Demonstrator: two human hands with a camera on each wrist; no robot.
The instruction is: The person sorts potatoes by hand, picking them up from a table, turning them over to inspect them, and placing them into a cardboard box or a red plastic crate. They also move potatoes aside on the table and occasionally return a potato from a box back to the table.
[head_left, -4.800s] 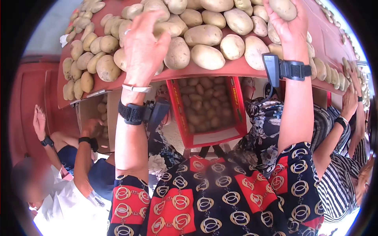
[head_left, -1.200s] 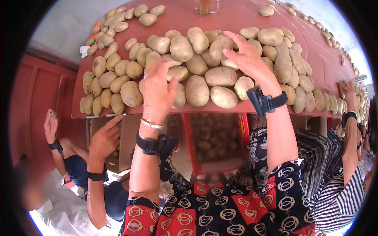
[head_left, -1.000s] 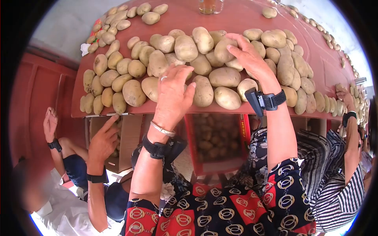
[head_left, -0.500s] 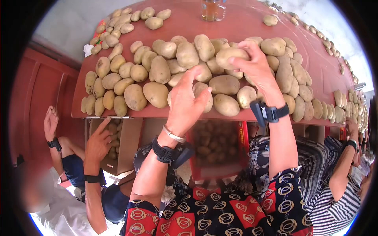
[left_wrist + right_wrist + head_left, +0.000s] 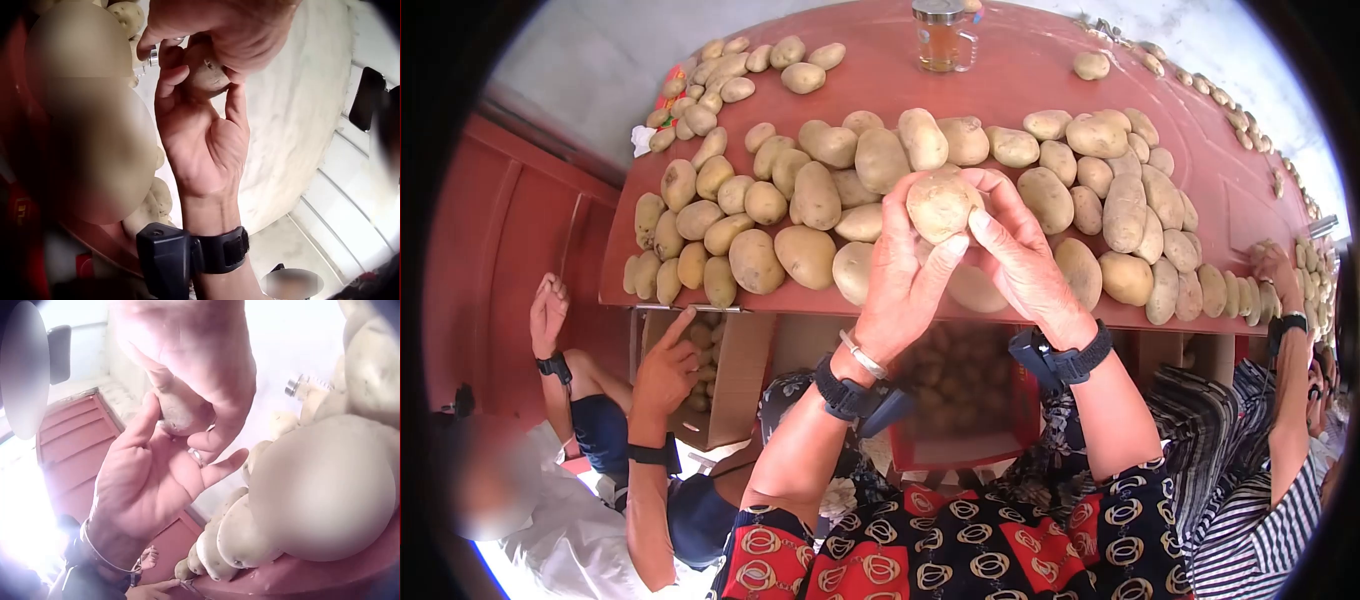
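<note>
Both hands hold one roundish potato (image 5: 942, 205) above the front rows. My left hand (image 5: 903, 275) grips its left side, and my right hand (image 5: 1028, 262) pinches its right side, both thumbs at the near face. In the left wrist view the potato (image 5: 207, 72) sits between my left hand (image 5: 228, 28) above and my right hand (image 5: 206, 147) below. The right wrist view shows the same potato (image 5: 181, 412), my right hand (image 5: 206, 350) over it and my left hand (image 5: 147, 478) underneath.
Rows of potatoes (image 5: 808, 255) cover the front of the red table (image 5: 870, 80). A lidded glass mug (image 5: 940, 45) stands farther back. Under the table edge are a red box (image 5: 970, 455) and a cardboard box (image 5: 740, 385) with potatoes. Neighbouring people's hands (image 5: 665, 370) are at both sides.
My right hand has lifted the potato from the pile and carried it left and nearer. My left hand has moved right and taken hold of it too. The table appears lower in the head view.
</note>
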